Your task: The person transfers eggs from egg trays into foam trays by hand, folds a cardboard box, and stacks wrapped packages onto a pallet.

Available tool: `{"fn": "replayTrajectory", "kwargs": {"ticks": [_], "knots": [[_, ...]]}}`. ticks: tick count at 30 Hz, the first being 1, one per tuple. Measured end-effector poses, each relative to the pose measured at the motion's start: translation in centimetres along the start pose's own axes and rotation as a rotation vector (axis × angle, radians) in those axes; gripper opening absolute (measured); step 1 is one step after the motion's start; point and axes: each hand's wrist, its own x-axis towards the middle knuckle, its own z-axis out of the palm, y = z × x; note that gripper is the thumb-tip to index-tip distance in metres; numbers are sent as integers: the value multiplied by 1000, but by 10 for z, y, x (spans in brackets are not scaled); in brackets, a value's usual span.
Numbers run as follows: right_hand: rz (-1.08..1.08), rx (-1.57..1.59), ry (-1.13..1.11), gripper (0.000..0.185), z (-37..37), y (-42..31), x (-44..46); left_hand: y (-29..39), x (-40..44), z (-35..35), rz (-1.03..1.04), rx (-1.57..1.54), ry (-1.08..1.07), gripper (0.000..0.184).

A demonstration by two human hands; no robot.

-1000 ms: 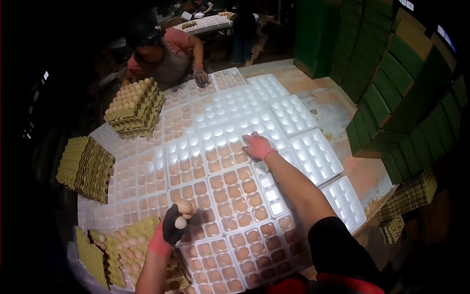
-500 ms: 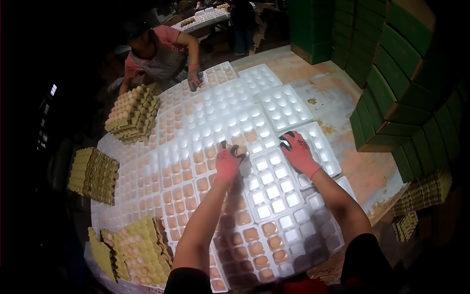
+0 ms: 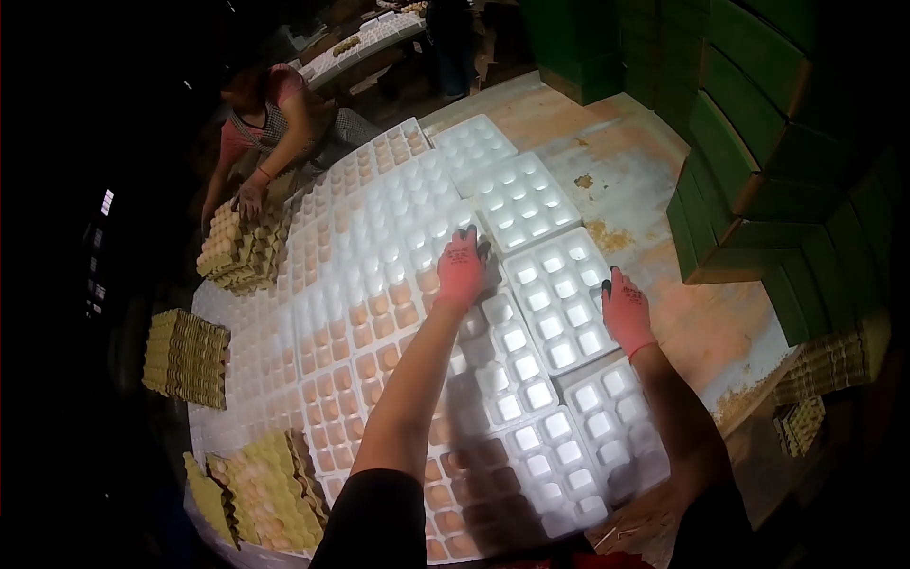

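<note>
My left hand (image 3: 462, 269), in a pink glove with dark fingertips, is over a white plastic egg tray (image 3: 507, 346). Its fingers curl downward, and anything between them is hidden. My right hand (image 3: 627, 311), gloved the same way, is at the right edge of another white tray (image 3: 559, 296) with unfilled cells. The fingers point forward with the thumb side near that edge; no object shows in the hand. Brown eggs (image 3: 379, 305) sit in many tray cells to the left of my left forearm. Shadow covers the cells between my arms.
A co-worker's hand (image 3: 252, 194) is at a stack of egg-filled cardboard flats (image 3: 237, 245). Another stack of flats (image 3: 187, 356) is at left, and flats with eggs (image 3: 270, 493) lie at the near left. Green boxes (image 3: 730, 152) are piled at right beside the wooden tabletop (image 3: 654, 180).
My left hand has moved forward; the egg seen in it before is no longer visible. My right hand has come to the tray's right edge. The co-worker's hand went from the trays to the stack.
</note>
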Motion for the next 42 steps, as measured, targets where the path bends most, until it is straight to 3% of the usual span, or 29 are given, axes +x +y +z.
{"fn": "replayTrajectory", "kwargs": {"ticks": [3, 6, 9, 12, 17, 20, 21, 22, 24, 27, 28, 30, 32, 33, 34, 36, 40, 42], "knots": [[6, -75, 19, 35, -3, 3, 4, -9, 6, 59, 41, 225, 108, 50], [-32, -131, -9, 37, 1, -9, 0, -11, -10, 72, -52, 103, 225, 55], [-64, -46, 19, 39, 16, 10, 5, 14, -65, 31, -16, -199, 318, 53], [-39, 40, 29, 41, 32, 28, 15, 36, -167, -28, 115, -425, 110, 37], [-167, -280, 300, 40, 1, 10, 3, -5, -358, -145, -47, -263, 7, 21], [-246, 135, 152, 36, -4, -53, 4, -60, -472, -226, -416, -66, 35, 20], [-269, 409, 113, 32, -14, -121, -20, -70, -508, -249, -617, -107, 142, 24], [-337, 462, 49, 31, -17, -185, -45, -84, -540, -264, -650, 38, 234, 14], [-524, 765, -250, 30, -22, -318, -110, -110, -597, -283, -850, 26, 392, 27], [-913, 759, -662, 32, -16, -488, -221, -136, -649, -286, -1031, -257, 593, 30], [-1054, 611, -586, 38, 6, -531, -254, -143, -657, -284, -1093, -413, 663, 29], [-1265, 699, -405, 38, 46, -614, -303, -176, -684, -284, -1014, -231, 638, 30], [-1327, 394, -412, 36, 85, -656, -326, -221, -720, -285, -983, -18, 661, 33], [-1348, 236, -413, 36, 101, -672, -336, -248, -739, -300, -1011, -61, 656, 36], [-1379, 218, -373, 32, 107, -678, -340, -281, -759, -304, -1083, -59, 770, 35], [-1441, 130, -293, 25, 118, -684, -336, -366, -811, -328, -1152, 253, 671, 33], [-1372, 94, -386, 30, 109, -689, -339, -454, -834, -332, -1168, 430, 465, 51], [-1187, 337, -466, 27, 89, -706, -333, -482, -834, -332, -1123, 564, 368, 60]]}}
